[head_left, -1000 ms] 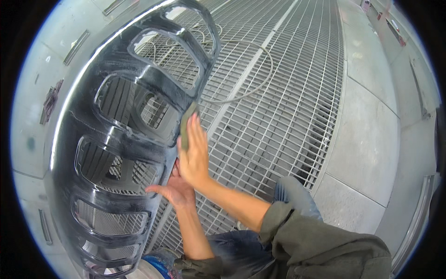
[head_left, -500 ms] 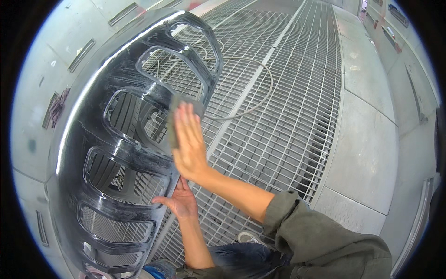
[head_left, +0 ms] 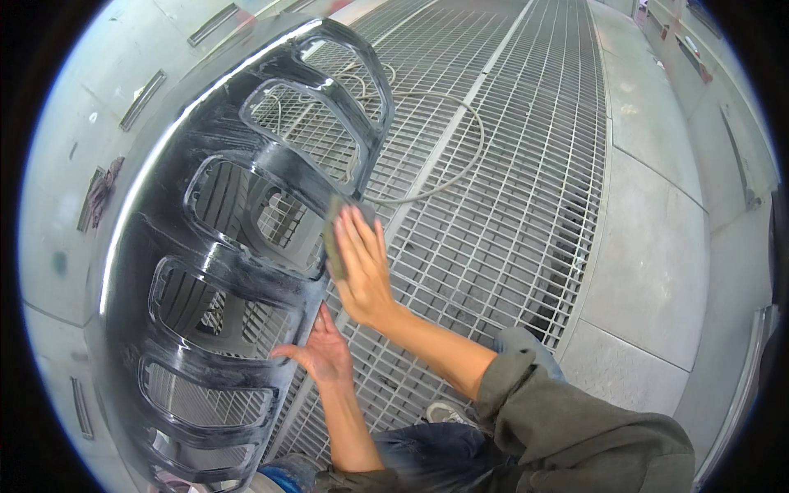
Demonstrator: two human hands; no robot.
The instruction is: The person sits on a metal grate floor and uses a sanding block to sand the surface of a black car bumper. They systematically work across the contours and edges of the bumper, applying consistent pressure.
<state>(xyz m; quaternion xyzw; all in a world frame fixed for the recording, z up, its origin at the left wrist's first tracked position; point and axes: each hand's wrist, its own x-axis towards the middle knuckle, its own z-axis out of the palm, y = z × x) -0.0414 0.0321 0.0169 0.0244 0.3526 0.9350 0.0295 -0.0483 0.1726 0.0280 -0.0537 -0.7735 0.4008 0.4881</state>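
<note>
A large black vehicle grille [head_left: 156, 205] stands tilted on my left, with a row of openings and whitish scuffs on its glossy bars. My right hand [head_left: 363, 267] lies with straight fingers over a grey-green abrasive pad [head_left: 335, 246], pressing it to the grille's right edge near the middle openings. Lower on the same edge, my left hand [head_left: 325, 352] grips the rim; its thumb reaches across toward the front while the fingertips go partly behind the edge.
Metal floor grating [head_left: 493, 214] spreads under and beyond the grille. A thin hose [head_left: 479, 135] loops across it. Pale panels [head_left: 637, 271] border the right side. A pale wall [head_left: 62, 214] with slots is on the left; a purplish rag [head_left: 102, 193] hangs there. Something blue [head_left: 283, 479] sits below.
My right hand and the pad have slid down and slightly right along the grille's edge. My left hand keeps its hold in nearly the same spot.
</note>
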